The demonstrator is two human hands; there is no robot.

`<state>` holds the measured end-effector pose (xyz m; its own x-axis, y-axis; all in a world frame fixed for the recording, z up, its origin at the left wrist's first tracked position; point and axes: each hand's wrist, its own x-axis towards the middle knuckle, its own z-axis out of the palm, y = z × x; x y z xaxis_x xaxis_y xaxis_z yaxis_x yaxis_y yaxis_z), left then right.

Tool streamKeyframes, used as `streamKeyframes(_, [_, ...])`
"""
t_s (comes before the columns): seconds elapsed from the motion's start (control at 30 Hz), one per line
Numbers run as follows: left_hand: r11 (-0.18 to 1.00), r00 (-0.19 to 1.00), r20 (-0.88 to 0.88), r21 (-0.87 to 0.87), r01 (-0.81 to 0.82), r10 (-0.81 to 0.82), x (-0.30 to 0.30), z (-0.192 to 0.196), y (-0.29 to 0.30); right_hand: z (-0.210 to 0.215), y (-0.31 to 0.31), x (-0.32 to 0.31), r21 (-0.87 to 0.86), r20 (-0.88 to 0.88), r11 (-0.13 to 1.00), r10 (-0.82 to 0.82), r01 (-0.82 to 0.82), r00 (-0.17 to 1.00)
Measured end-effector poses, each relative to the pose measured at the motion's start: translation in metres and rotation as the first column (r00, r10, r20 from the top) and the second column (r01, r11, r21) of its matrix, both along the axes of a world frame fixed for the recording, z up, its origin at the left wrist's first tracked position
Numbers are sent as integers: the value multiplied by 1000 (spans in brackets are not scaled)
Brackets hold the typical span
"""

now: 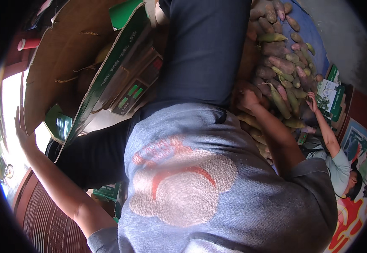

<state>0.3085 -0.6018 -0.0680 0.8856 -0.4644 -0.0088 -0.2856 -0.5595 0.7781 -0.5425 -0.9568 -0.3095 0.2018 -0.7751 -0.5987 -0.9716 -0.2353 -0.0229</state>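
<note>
My left hand (24,131) is at the far left, beside the outer wall of a large open cardboard box (50,55). Its fingers are stretched out. At the near edge of a heap of long, soil-covered root vegetables (281,65), some purple-brown and some green, is my right hand (248,98). Its fingers look curled, and shade hides what is in them, if anything. A green printed flap of the box stands between my legs and its brown inside, where a few yellowish shapes lie in shadow.
Behind the flap is a digital scale (128,99) with lit green displays. A blue sheet (316,29) lies under the heap. On the right another person (339,164) reaches a hand to the heap, near green-and-white cartons (331,97). A brown ribbed surface (50,215) is at lower left.
</note>
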Motion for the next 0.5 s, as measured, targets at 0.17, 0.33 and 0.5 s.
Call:
streamKeyframes(0.17, [664,661,478,746,41,-578,27,-21,49,36,-55,-26,-62,-111,981,-189,183,976])
streamKeyframes(0.33, [772,797,449,635,32,-403,44,-44,83,32,-74,-74,-269,-340,961,-156,63,928])
streamKeyframes(0.5, [993,993,-44,-55,103,-106,76,-41,119,24,-72,-146,-444,186,869,-148,217,971])
